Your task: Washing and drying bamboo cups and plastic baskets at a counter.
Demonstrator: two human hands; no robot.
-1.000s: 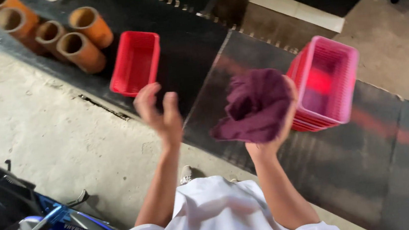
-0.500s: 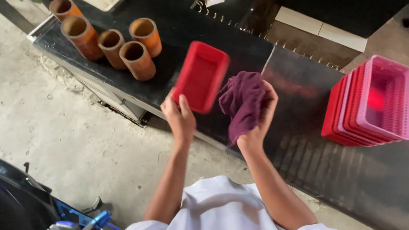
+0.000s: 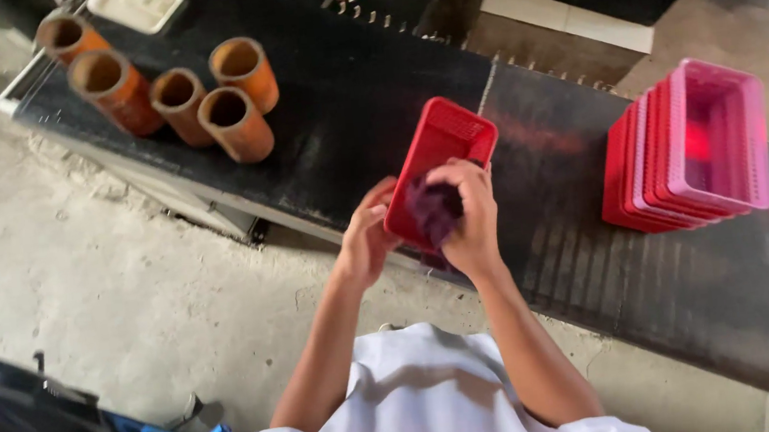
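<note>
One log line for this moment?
left hand: holds red basket | right hand: presses maroon cloth inside | basket stack: on table

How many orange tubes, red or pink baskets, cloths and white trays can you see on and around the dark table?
Orange tubes: 5
Red basket in the hands: 1
Stack of red and pink baskets: 1 stack, count inside unclear
Purple cloth: 1
White tray: 1
Total: 9, counting the stack as one
</note>
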